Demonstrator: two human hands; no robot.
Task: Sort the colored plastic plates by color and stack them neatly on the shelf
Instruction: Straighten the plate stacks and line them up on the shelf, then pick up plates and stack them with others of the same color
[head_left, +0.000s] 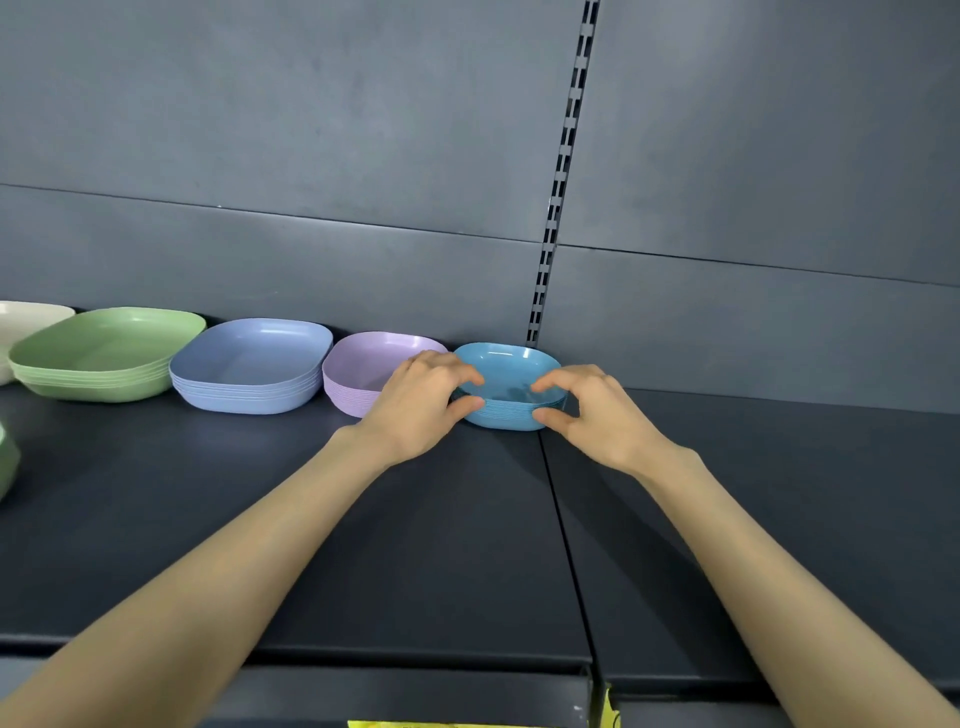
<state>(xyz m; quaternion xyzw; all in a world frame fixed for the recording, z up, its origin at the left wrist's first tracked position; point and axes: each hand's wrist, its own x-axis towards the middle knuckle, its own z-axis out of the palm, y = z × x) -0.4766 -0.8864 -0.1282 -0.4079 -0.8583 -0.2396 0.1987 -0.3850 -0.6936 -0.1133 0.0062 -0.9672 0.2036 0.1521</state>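
A row of plate stacks stands along the back of the dark shelf (457, 545): cream (21, 322), green (104, 348), periwinkle blue (249, 364), lilac (363, 364) and, at the right end, a teal blue stack (511, 369). My left hand (421, 400) pinches the teal stack's left front rim, thumb below and fingers on top. My right hand (587, 410) pinches its right front rim the same way. My left hand covers part of the lilac stack.
A green plate edge (8, 457) pokes in at the far left of the shelf. A slotted upright (563, 171) runs up the grey back panel behind the teal stack. A seam divides the shelf boards below it. Yellow tags (610, 712) sit at the shelf's front edge.
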